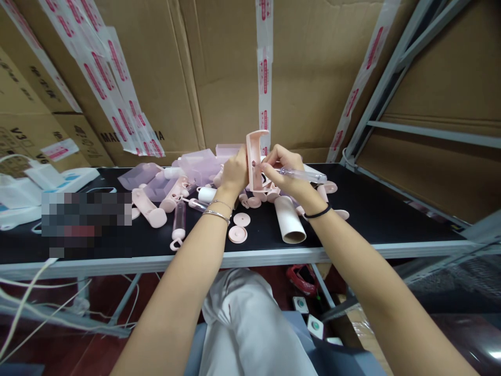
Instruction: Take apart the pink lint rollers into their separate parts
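So, your left hand [234, 173] grips the pink holder [254, 151] — your right hand [288, 157] grasps a clear rod [306, 175]. Slackening could drop either.

We are seeing the left hand [235, 172] partly hidden behind a pink bracket [253, 149], a pixelated patch [86, 224] masking something on the black tabletop [376, 214], and the bottom edge cutting off both forearms [172, 292].

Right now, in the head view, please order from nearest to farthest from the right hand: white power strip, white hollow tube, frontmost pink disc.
1. White hollow tube, below the right hand.
2. Frontmost pink disc, lower, towards the left.
3. White power strip, at far left.
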{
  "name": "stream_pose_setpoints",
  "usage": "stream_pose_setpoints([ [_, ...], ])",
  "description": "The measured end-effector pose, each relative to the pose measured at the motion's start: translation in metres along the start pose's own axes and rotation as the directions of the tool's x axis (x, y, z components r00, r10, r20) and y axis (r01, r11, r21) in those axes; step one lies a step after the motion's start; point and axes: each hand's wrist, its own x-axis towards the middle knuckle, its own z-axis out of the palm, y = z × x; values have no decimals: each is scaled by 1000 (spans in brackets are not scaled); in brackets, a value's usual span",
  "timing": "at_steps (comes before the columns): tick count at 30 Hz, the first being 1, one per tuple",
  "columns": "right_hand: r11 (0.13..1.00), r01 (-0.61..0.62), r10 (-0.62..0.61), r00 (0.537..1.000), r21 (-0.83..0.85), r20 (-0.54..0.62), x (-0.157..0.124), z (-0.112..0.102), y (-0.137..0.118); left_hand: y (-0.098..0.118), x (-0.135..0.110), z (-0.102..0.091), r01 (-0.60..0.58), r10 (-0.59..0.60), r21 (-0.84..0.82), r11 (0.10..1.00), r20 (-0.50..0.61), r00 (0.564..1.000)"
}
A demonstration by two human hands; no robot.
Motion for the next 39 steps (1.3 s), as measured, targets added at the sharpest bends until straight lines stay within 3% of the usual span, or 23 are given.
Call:
stream_pose_setpoints([
  [7,998,6,-4,999,-65,37,1,-3,-5,-3,1,6,-135,111,-101,986,-219,969],
  [11,1000,-9,9,1000,-20,14,2,-3,2,-3,0,4,-165,156,-89,982,-92,983],
  [15,979,-77,80,997,188,-6,4,-2,12,1,1,0,-211,211,-6,977,46,976],
  [19,915,-136,132,991,379,34,5,-3,13,5,1,-1,-194,195,-24,981,42,980],
  [30,843,-199,196,979,500,61,5,4,11,3,0,-5,-150,149,0,989,77,986],
  [39,896,-193,189,981,399,51,4,-2,6,-9,1,11,-195,176,-101,976,-173,969],
])
